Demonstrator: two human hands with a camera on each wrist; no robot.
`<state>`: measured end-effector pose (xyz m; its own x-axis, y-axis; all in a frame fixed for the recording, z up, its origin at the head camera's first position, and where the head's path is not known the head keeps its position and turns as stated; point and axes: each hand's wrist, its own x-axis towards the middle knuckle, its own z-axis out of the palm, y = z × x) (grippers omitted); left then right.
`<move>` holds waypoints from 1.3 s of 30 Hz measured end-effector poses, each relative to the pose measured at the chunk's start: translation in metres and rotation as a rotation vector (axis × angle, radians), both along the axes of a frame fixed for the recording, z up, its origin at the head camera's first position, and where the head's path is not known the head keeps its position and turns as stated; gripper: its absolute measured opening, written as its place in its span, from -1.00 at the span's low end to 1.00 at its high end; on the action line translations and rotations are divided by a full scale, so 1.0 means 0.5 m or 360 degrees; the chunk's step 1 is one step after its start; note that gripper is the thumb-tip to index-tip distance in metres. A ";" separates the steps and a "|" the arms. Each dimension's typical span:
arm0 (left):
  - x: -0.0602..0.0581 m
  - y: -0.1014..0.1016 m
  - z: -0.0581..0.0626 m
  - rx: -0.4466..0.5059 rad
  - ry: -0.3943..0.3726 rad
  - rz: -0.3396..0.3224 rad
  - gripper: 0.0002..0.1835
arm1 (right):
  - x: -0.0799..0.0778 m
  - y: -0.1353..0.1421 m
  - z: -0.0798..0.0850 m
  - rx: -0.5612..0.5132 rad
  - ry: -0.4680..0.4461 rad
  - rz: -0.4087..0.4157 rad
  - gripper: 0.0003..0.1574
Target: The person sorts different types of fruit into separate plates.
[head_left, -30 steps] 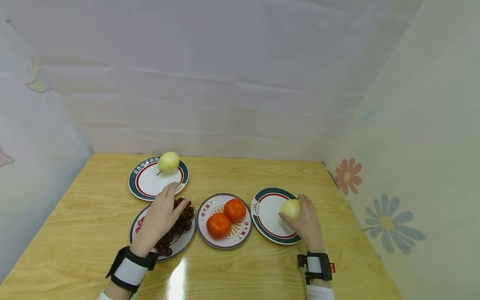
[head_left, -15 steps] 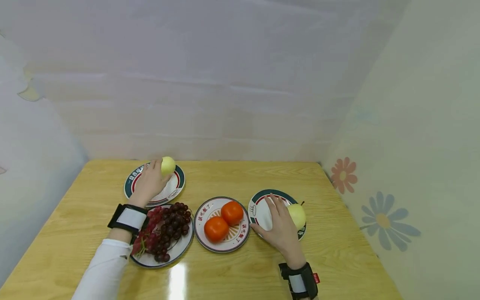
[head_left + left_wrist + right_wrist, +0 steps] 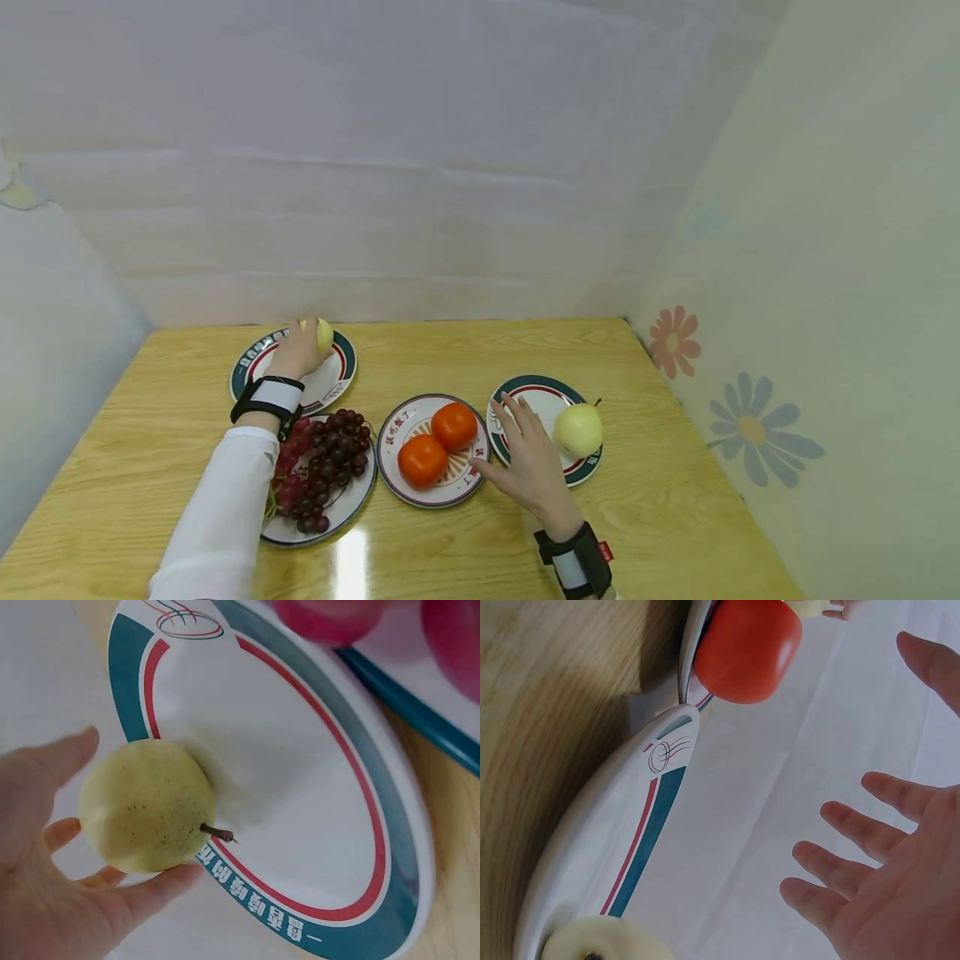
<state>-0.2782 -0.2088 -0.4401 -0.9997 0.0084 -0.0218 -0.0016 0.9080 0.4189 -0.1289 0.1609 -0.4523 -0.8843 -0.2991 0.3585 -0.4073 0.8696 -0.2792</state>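
My left hand (image 3: 296,350) is at the yellow-green pear (image 3: 146,806) on the back left plate (image 3: 285,787). Its fingers spread along the pear's far side, partly hidden behind it, while the thumb (image 3: 71,754) stands slightly off the skin. A second pear (image 3: 578,430) sits on the right-hand plate (image 3: 536,400), its stem pointing up. Left of that pear, my right hand (image 3: 528,467) hovers with fingers spread and holds nothing. The right wrist view shows these fingers (image 3: 862,829) well apart.
Between the hands, a small plate (image 3: 401,489) carries two orange-red fruits (image 3: 423,461). Red and dark grapes (image 3: 330,458) lie on a plate (image 3: 358,500) below my left wrist. The wooden table (image 3: 420,550) ends at a pale cloth wall (image 3: 420,208) behind.
My left hand has moved from above the grapes out to the back left pear. The right hand has let go of its pear and drawn left, leaving the pear on the plate.
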 end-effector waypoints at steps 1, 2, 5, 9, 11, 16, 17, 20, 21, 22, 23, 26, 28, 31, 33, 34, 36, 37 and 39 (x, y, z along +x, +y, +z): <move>0.000 0.000 0.001 0.0010 0.0019 0.0021 -0.30 | 0.000 -0.001 0.000 0.0008 0.0002 -0.0004 0.09; 0.001 -0.001 0.001 0.0013 0.0031 0.0044 -0.31 | 0.000 -0.002 0.000 0.0014 -0.0001 -0.0006 0.08; -0.001 -0.007 0.001 0.0017 0.0036 0.0090 -0.29 | 0.001 -0.004 0.001 0.0024 -0.0006 -0.0012 0.07; 0.000 -0.021 0.000 0.0055 -0.0019 0.0074 -0.30 | -0.004 -0.009 0.000 0.0028 -0.0008 -0.0004 0.07; 0.002 -0.026 -0.002 0.0081 -0.0032 0.0053 -0.32 | -0.007 -0.012 0.000 0.0031 -0.0011 0.0004 0.06; 0.024 -0.018 0.001 0.0109 0.0128 0.0032 -0.35 | -0.012 -0.016 0.005 0.0019 -0.0001 0.0022 0.04; 0.033 -0.008 0.003 0.0119 0.0197 0.0026 -0.35 | -0.014 -0.017 0.007 0.0008 0.0009 0.0026 0.04; 0.066 0.042 0.020 0.0200 0.0369 -0.0005 -0.34 | -0.019 -0.021 0.011 -0.0031 0.0076 0.0054 0.05; 0.080 0.063 0.025 0.0236 0.0407 -0.0026 -0.33 | -0.021 -0.025 0.013 -0.0042 0.0099 0.0069 0.06; 0.096 0.085 0.031 0.0274 0.0426 -0.0049 -0.32 | -0.023 -0.029 0.016 -0.0054 0.0114 0.0086 0.07; 0.112 0.108 0.035 0.0309 0.0443 -0.0074 -0.32 | -0.024 -0.034 0.019 -0.0062 0.0132 0.0108 0.08; 0.165 0.175 0.048 0.0403 0.0443 -0.0160 -0.30 | -0.026 -0.052 0.029 -0.0085 0.0159 0.0165 0.11; 0.198 0.216 0.054 0.0465 0.0451 -0.0224 -0.31 | -0.024 -0.064 0.036 -0.0121 0.0164 0.0205 0.13; 0.242 0.268 0.065 0.0556 0.0452 -0.0294 -0.31 | -0.019 -0.082 0.046 -0.0185 0.0150 0.0260 0.15; 0.265 0.296 0.071 0.0586 0.0451 -0.0322 -0.30 | -0.014 -0.092 0.050 -0.0212 0.0127 0.0283 0.18; 0.275 0.308 0.074 0.0586 0.0450 -0.0328 -0.30 | -0.013 -0.096 0.050 -0.0216 0.0117 0.0286 0.19; 0.291 0.327 0.075 0.0532 0.0498 -0.0332 -0.31 | -0.011 -0.100 0.049 -0.0220 0.0089 0.0283 0.19; 0.298 0.335 0.074 0.0490 0.0533 -0.0335 -0.32 | -0.010 -0.100 0.048 -0.0220 0.0073 0.0278 0.20; 0.310 0.347 0.068 0.0389 0.0627 -0.0348 -0.32 | -0.008 -0.100 0.044 -0.0220 0.0057 0.0268 0.20</move>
